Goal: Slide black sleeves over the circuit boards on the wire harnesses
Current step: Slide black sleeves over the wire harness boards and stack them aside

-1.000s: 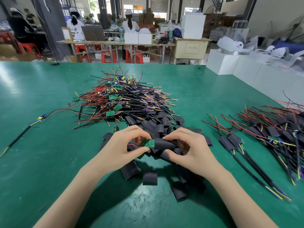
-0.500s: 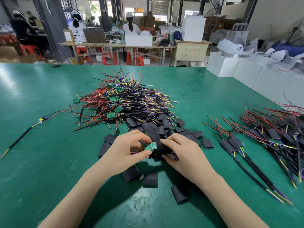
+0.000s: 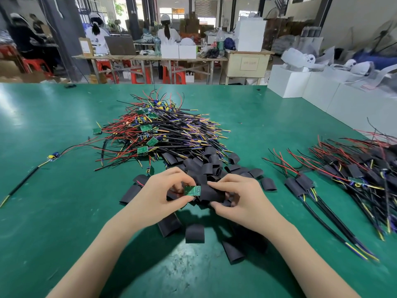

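My left hand (image 3: 160, 196) pinches a small green circuit board (image 3: 192, 191) between thumb and fingers. My right hand (image 3: 240, 201) grips a black sleeve (image 3: 211, 193) whose open end meets the board's right edge. Both hands hover over a loose heap of black sleeves (image 3: 206, 166) on the green table (image 3: 53, 211). Behind the heap lies a pile of wire harnesses (image 3: 163, 134) with bare green boards and red, black and yellow wires. The wires of the held board are hidden under my hands.
A pile of sleeved harnesses (image 3: 352, 175) lies at the right. One single harness (image 3: 38, 166) lies stretched out at the left. White boxes (image 3: 311, 87) line the table's far right edge. People work at benches beyond the table.
The sleeve in my right hand has shifted left toward the board, and now shows at fuller length in the grip. Both hands stay at the same spot over the sleeve heap.
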